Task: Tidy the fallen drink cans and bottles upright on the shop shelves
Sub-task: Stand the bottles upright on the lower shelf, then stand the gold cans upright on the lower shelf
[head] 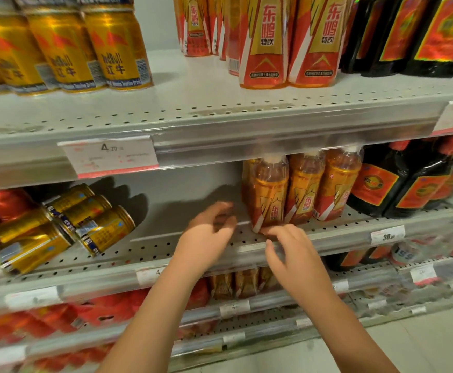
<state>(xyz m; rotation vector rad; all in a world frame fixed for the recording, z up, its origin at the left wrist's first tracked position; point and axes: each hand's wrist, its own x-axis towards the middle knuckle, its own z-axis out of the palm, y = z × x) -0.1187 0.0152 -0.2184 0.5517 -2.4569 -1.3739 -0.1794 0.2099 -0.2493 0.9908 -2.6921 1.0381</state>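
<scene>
— Shop shelving, white perforated metal, price tags [109, 156] on the front rails. Which level matters?
— The middle shelf [182, 246]. At its left end lie the fallen gold cans [96, 227], on their sides, piled on each other, ends facing out. Some red items [2, 203] sit behind them, too blurred to call.
— Anything standing there?
— Yes, a wrapped bottle pack [300, 189] of orange bottles, upright, right of centre. There are dark bottles [397, 184] just beside it on the right.
— Hands?
— The left hand [209, 230] is over the bare stretch between cans and pack. Fingers loosely curled, motion-blurred, nothing in it. It's apart from the cans.
— Right one?
— The right hand [292, 251] is at the shelf's front edge, fingers lightly bent, thumb splayed to the side. Its fingertips [269, 230] touch the pack's bottom left corner, with no grip round it.
— Top shelf [193, 98]?
— It has upright gold cans [58, 49] on the left and tall orange-red bottles [287, 41] in the centre.
</scene>
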